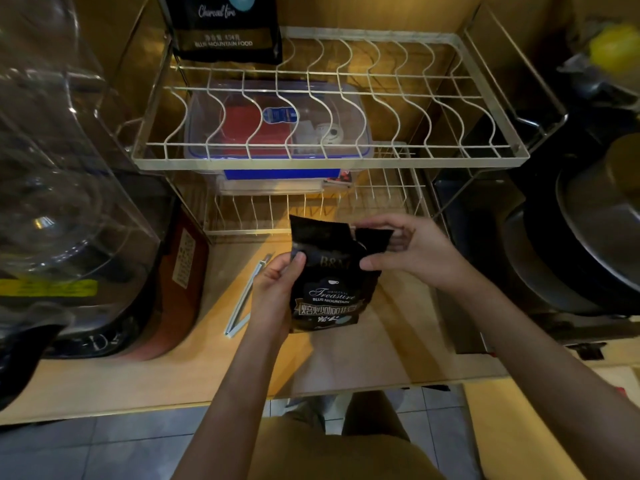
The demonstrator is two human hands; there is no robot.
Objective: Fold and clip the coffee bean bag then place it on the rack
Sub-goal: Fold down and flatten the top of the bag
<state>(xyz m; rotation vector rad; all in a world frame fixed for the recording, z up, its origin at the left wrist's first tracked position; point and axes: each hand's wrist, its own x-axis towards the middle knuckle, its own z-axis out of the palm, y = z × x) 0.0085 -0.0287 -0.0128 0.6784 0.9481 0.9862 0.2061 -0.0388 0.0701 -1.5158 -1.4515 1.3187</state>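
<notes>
The rack [329,161] stands at the back of the bench [346,358], two wire tiers. A second bag [225,26] stands on its upper tier, back left. In front of the rack I hold the bag [329,292] upright above the bench. My left hand [277,289] grips its left edge, thumb on the front. My right hand [412,251] pinches the open top's right flap. The clip [244,299] lies on the bench, just left of the bag.
</notes>
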